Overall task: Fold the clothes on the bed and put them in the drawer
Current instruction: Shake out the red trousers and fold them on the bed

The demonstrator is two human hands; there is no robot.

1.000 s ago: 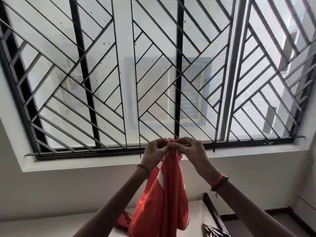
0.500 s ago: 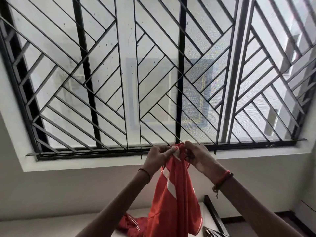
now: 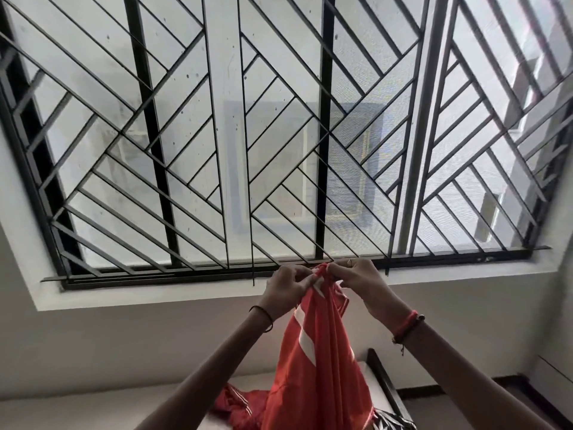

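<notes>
Pinching the bunched top edge of a red garment (image 3: 316, 367) with white stripes, the left hand (image 3: 286, 285) and right hand (image 3: 356, 279) are held close together before a barred window (image 3: 217, 150). The garment's lower end is cut off at the bottom of the view. More red cloth (image 3: 238, 408) is seen crumpled on the white bed (image 3: 369, 389) below, partly hidden behind it. A dark bed frame (image 3: 386, 386) and pale wall (image 3: 124, 352) are seen beyond.
</notes>
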